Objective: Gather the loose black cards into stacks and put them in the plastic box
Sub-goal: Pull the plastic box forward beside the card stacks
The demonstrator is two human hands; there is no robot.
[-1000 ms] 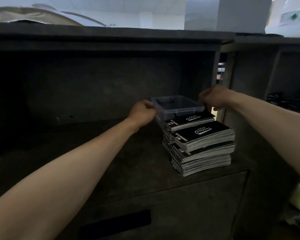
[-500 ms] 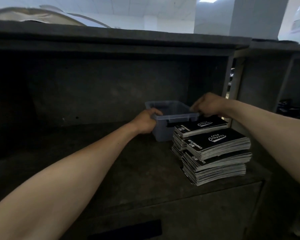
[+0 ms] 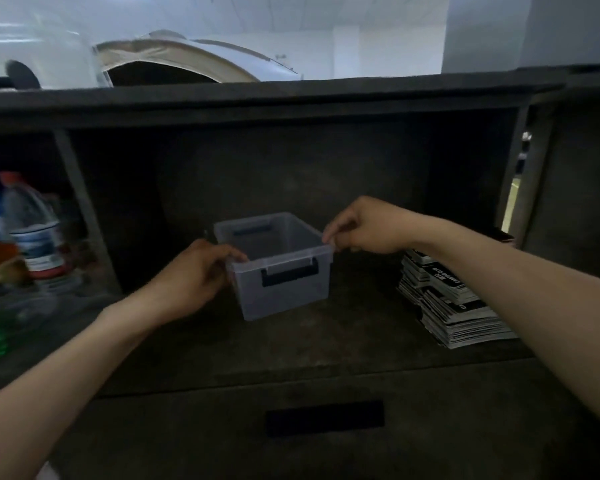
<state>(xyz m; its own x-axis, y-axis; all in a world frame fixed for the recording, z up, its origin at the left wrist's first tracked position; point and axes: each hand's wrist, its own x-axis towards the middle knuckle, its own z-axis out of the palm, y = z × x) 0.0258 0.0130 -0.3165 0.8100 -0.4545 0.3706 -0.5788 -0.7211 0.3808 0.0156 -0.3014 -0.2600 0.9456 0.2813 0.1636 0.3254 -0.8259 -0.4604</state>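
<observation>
A clear plastic box (image 3: 284,292) with a black front latch stands in the middle of the dark shelf, with nothing visible inside it. My left hand (image 3: 194,275) grips its near left corner, thumb over the rim. My right hand (image 3: 368,228) pinches the rim at the right corner. A tall untidy pile of black cards (image 3: 454,306) with white lettering stands to the right of the box, partly hidden behind my right forearm.
The shelf (image 3: 291,344) is a dark recess with a low top board and a drawer front with a black slot handle (image 3: 324,417) below. The left compartment, behind a divider (image 3: 84,209), holds plastic bottles (image 3: 32,223) and green items.
Both hands have drawn the box away from behind the card pile, leftward and toward me. It now stands apart from the cards in the shelf's middle. The view has shifted left.
</observation>
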